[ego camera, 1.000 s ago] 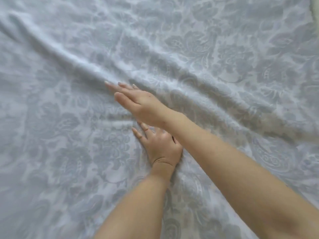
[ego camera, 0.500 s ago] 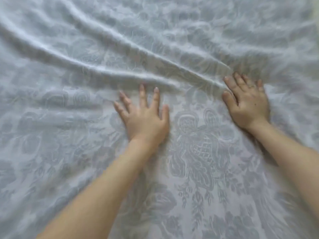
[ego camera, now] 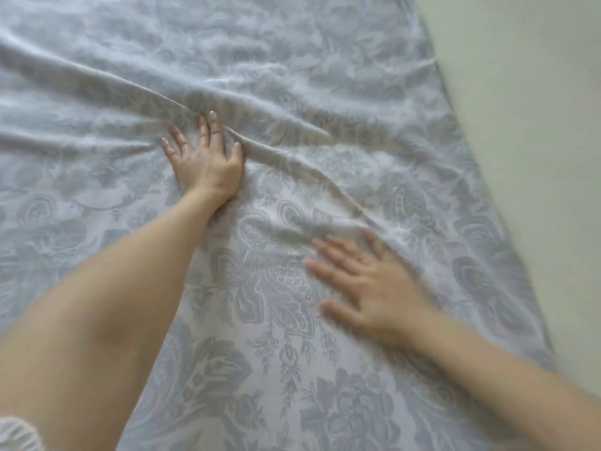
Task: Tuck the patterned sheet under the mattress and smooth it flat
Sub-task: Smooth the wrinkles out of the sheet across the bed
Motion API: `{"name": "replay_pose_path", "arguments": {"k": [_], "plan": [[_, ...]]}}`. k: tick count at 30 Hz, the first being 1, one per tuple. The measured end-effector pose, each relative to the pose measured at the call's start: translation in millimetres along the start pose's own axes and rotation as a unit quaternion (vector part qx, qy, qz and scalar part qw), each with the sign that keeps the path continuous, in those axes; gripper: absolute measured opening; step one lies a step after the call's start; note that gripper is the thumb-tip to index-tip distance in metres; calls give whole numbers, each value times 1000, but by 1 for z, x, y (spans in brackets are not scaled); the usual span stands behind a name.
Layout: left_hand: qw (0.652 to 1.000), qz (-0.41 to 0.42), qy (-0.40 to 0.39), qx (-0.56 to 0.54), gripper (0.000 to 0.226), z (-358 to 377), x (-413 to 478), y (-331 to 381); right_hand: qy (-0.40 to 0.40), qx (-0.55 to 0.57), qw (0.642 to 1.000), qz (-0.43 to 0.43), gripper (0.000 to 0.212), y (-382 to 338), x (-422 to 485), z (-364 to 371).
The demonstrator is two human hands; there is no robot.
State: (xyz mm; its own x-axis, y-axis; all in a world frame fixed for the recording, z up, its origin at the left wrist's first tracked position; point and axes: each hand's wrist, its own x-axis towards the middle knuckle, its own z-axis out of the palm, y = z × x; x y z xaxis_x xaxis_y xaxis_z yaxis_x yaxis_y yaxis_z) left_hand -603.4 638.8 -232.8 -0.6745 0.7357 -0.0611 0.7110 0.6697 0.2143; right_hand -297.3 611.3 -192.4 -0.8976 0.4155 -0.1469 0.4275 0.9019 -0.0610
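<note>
The patterned sheet [ego camera: 279, 336], pale blue-grey with floral damask, covers the bed and fills most of the head view. My left hand [ego camera: 205, 157] lies flat on it with fingers spread, pressing just below a long diagonal fold [ego camera: 286, 157] that runs from the upper left down to the right. My right hand [ego camera: 364, 281] is flat on the sheet lower right, fingers straight, blurred by motion, near the lower end of that fold. More wrinkles fan out to the left of my left hand.
The sheet's right edge [ego camera: 481, 177] runs diagonally down the right side, with a plain pale wall or floor surface [ego camera: 536, 157] beyond it. A bit of white lace sleeve [ego camera: 16, 434] shows at the bottom left corner.
My right hand slid down and toward me from the fold's upper right. My left hand stayed pressed by the fold. The view swung right, revealing the sheet's edge.
</note>
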Motion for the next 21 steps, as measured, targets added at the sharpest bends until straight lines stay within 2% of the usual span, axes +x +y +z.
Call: {"name": "replay_pose_path", "arguments": {"k": [2, 3, 4, 7, 9, 11, 12, 13, 15, 16, 17, 19, 20, 21], "plan": [[999, -13, -35, 8, 67, -2, 3, 0, 28, -37, 970, 238, 83, 87, -8, -7], [998, -22, -53, 19, 67, -6, 3, 1, 29, -47, 953, 297, 86, 110, -10, -7], [997, -33, -66, 28, 66, -11, 2, 6, 32, -48, 949, 309, 86, 118, -10, -3], [995, -46, -84, 26, 65, -27, -41, 46, 38, -15, 960, 275, 83, 106, -10, 10], [994, 74, -74, 10, 65, -18, -102, 81, 49, 8, 961, 271, 84, 115, -10, 10], [975, 214, -61, 9, 63, -1, -158, 96, 35, 32, 957, 287, 85, 119, -4, 1], [968, 244, -55, 9, 62, 6, -168, 94, 32, 36, 951, 304, 83, 112, -6, -6], [969, 244, -48, 4, 60, 13, -167, 90, 45, 28, 946, 320, 79, 100, -14, -9], [973, 230, -34, 1, 57, 23, -154, 84, 125, 17, 939, 321, 65, 44, -44, -13], [971, 236, -35, 0, 56, 25, -150, 84, 160, 34, 942, 292, 58, -4, -69, -10], [969, 243, -35, 2, 56, 27, -149, 85, 160, 62, 960, 220, 51, -58, -96, -2], [968, 249, -31, 1, 55, 26, -150, 87, 113, 64, 989, 70, 45, -136, -146, 16], [968, 247, -36, -3, 55, 25, -150, 87, 93, 40, 994, 39, 46, -135, -162, 23], [969, 244, -44, -5, 55, 25, -149, 86, 77, 19, 995, 66, 50, -114, -174, 30]]}}
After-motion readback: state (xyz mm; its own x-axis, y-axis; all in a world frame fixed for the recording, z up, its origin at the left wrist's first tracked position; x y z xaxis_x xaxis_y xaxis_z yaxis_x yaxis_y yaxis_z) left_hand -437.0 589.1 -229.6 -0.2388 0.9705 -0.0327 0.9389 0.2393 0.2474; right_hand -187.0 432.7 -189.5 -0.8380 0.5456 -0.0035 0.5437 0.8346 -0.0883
